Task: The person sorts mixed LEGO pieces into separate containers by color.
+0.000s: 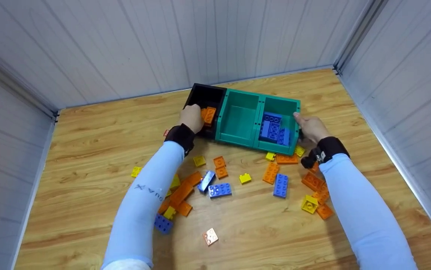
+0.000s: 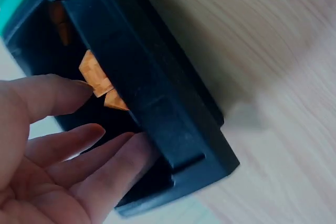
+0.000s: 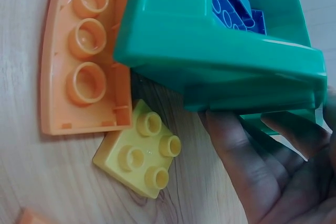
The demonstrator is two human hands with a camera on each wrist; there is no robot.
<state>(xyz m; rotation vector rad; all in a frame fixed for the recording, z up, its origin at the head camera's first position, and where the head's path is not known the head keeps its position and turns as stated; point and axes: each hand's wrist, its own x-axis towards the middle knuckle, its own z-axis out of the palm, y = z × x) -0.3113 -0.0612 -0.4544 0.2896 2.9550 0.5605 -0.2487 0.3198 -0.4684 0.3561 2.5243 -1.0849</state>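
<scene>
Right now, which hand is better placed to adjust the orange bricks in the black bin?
Left hand, I'd say: its fingers are inside the black bin, close beside the orange bricks. The right hand holds the green bin at its outer side, away from them.

Setting: small enclosed booth, most like a lab test station. Evidence: pale, streaked panel wall [image 1: 155,45] at rear, similar panels at left and right, bounding the wood-grain tabletop [image 1: 99,150] on three sides. Grey metal strip [image 1: 361,33] along the right rear corner; similar trim at left. Black wrist band [image 1: 181,137] on each arm, small hardware on the right one; consistent with lab use. Loose toy bricks [image 1: 219,190] and a teal bin [image 1: 240,120] inside. Building type: cannot tell.
</scene>
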